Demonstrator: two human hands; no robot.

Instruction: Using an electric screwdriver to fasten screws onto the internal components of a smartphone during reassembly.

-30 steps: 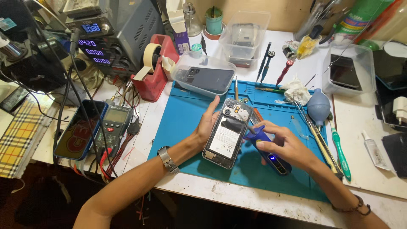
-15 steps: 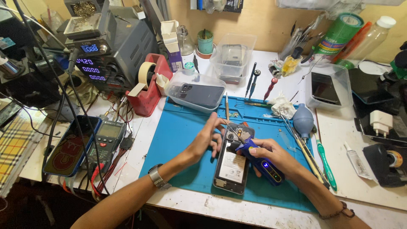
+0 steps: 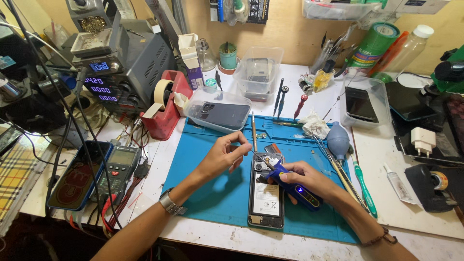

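Head view looks straight down on a crowded bench, and the action sits at the middle of the blue mat (image 3: 217, 193). An opened phone (image 3: 266, 198) lies flat there, back off, upper end away from the person, so its insides face up within easy reach of both hands. The right hand (image 3: 304, 180) is wrapped around a blue electric screwdriver (image 3: 295, 186), fingers closed on the barrel, with the bit angled down and left into the phone's upper end, a pencil-like grip that seems meant for fine control. The left hand (image 3: 223, 155) hovers just left of that spot, thumb and forefinger pressed together as if pinching something tiny; what it holds is too small to tell. It stays off the phone, leaving the bit room. Beside the work, tweezers (image 3: 334, 166), a blue air blower (image 3: 338, 140) and a green toothbrush (image 3: 363, 186) line the mat's right edge, handy for the tool hand. Clear tubs (image 3: 218, 110) with other phones sit behind, out of the way, and a multimeter (image 3: 118, 166) rests off the mat at left.
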